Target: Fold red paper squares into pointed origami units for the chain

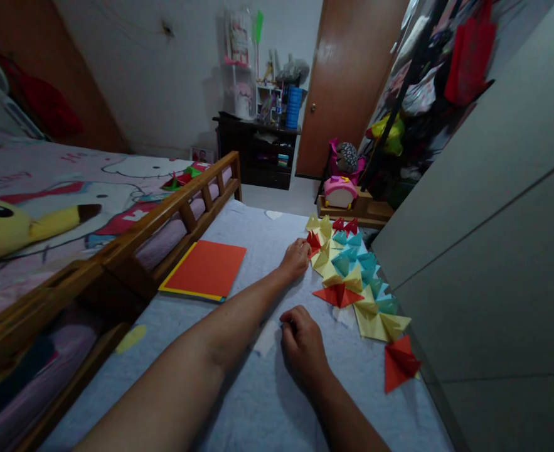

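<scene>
On the bed [243, 389], one red folded-paper piece [400, 364] lies near the right edge, beside one pale cabinet [497, 251]. Further in, the right hand [303, 344] is over the sheet with its fingers curled together; I cannot tell whether their tips meet the thumb. Beyond it, toward the right edge, a second red piece [337, 295] lies spread against the yellow pieces [375, 321]. One stack of square paper [206, 267] lies by the left edge, orange-red on top, yellow showing beneath. About level with it, the left hand [297, 258] reaches to a third red piece [313, 242], its fingers close together and touching the paper; whether they pinch it I cannot tell. The yellow pieces and the teal pieces [352, 254] overlap in a band along the right edge, several of each, too crowded to count. At the far right corner are dark red peaks [345, 226], one piece or two. Past the far edge stand one pink toy [340, 191], one dark shelf unit [253, 150] and one brown door [347, 75].
</scene>
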Available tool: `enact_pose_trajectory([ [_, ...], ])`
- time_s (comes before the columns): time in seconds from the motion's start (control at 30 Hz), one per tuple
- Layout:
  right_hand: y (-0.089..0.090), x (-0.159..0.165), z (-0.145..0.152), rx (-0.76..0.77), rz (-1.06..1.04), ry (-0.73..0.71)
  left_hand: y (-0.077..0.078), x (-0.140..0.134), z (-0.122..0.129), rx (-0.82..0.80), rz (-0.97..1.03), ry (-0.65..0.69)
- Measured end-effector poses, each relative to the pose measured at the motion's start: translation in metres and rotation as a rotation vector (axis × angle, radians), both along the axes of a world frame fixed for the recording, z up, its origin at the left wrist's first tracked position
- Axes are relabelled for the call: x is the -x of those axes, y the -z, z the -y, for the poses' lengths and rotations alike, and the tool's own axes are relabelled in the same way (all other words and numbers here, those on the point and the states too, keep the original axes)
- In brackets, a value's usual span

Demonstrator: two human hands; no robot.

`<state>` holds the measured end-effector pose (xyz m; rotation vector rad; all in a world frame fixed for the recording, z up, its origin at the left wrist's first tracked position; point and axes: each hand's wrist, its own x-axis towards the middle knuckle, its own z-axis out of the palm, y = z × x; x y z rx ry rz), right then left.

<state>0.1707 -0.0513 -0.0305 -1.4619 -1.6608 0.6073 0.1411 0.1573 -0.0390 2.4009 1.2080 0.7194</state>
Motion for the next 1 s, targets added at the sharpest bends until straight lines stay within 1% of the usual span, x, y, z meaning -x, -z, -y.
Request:
enact_pose_trajectory([
  [0.07, 0.0, 0.0, 0.0, 0.006, 0.012, -0.001, -0.009, 0.009, 0.007, -0.003, -0.025, 0.002],
  [0.17, 0.0, -0.001, -0.001, 0.013, 0.032, -0.003, -0.029, 0.031, 0.028, -0.003, -0.08, 0.076],
  [0.23, 0.001, -0.002, -0.001, 0.007, 0.044, -0.017, -0.044, 0.051, 0.05, -0.002, -0.121, 0.14],
  [0.33, 0.001, -0.003, 0.0, -0.007, 0.05, -0.035, -0.064, 0.088, 0.09, 0.002, -0.168, 0.229],
  [0.4, 0.001, -0.004, 0.0, -0.004, 0.047, -0.036, -0.073, 0.116, 0.113, -0.025, -0.209, 0.321],
  [0.43, 0.0, -0.004, 0.0, 0.005, 0.05, -0.04, -0.075, 0.131, 0.122, -0.038, -0.206, 0.312],
  [0.5, -0.001, -0.004, 0.0, 0.022, 0.084, -0.054, -0.075, 0.159, 0.13, -0.061, -0.169, 0.216],
  [0.57, -0.004, -0.003, 0.0, 0.034, 0.153, -0.083, -0.069, 0.183, 0.128, -0.115, -0.118, 0.028],
  [0.6, -0.005, -0.003, 0.0, 0.041, 0.2, -0.099, -0.064, 0.194, 0.125, -0.149, -0.095, -0.085],
  [0.67, -0.01, -0.003, 0.0, 0.061, 0.3, -0.131, -0.053, 0.21, 0.118, -0.197, -0.089, -0.259],
  [0.77, -0.022, 0.001, -0.001, 0.103, 0.423, -0.214, -0.037, 0.226, 0.111, -0.207, -0.158, -0.427],
  [0.87, -0.032, 0.012, -0.009, 0.131, 0.49, -0.329, -0.025, 0.239, 0.108, -0.225, -0.191, -0.615],
  [0.93, -0.034, 0.026, -0.019, 0.116, 0.482, -0.362, -0.02, 0.249, 0.104, -0.213, -0.179, -0.754],
  [1.0, -0.031, 0.044, -0.032, 0.073, 0.455, -0.36, -0.017, 0.259, 0.099, -0.136, -0.146, -0.833],
])
